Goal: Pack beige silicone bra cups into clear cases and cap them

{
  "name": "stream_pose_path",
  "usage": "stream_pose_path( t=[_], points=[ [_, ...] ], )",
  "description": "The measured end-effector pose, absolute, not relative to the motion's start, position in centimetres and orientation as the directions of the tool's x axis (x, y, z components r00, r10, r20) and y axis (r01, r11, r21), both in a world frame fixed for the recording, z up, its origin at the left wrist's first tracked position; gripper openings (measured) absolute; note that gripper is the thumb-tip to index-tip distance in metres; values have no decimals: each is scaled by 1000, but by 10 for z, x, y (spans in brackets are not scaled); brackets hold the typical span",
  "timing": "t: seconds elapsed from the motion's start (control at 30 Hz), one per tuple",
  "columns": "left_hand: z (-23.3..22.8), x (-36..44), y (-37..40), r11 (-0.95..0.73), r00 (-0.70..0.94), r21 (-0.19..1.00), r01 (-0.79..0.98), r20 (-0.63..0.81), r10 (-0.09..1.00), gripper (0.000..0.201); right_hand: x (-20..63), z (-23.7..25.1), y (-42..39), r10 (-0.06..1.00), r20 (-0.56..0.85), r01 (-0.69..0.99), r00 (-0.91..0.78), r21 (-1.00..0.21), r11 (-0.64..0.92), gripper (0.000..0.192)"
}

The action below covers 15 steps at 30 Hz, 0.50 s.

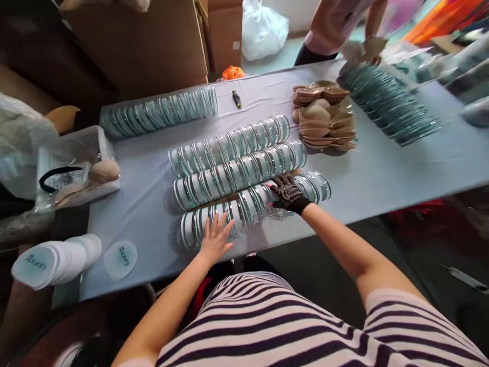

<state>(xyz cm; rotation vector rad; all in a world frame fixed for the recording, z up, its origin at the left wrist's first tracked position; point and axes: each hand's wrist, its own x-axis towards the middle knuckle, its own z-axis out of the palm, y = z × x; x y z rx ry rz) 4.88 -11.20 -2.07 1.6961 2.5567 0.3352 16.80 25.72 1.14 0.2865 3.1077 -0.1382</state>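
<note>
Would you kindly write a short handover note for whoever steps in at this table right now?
Left hand: bare, fingers spread, flat on the near row of clear round cases at its left part.
Right hand: in a dark glove, pressing on the same row further right.
Neither hand grips anything.
Laid out: three overlapped rows in front of you, a fourth row at the far left edge of the table.
Beige pads are piled far right, beside another person's row.
White lids are stacked at the near left.
</note>
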Motion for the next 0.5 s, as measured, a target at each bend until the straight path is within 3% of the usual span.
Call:
stream_pose_path(
  t=[0.13, 0.23, 0.5],
  points=[
    [-14, 40, -53, 383, -362, 149, 912, -149, 920, 98, 140, -4, 227, 48, -30, 52, -998, -117, 992, 68],
    [-13, 30, -41, 490, -465, 112, 865, -188, 865, 99, 143, -5, 229, -17, -50, -10, -999, -132, 991, 68],
    [-4, 32, -40, 472, -435, 177, 864, -211, 876, 100, 146, 0, 221, 11, -51, 21, -999, -202, 979, 66]
  ],
)
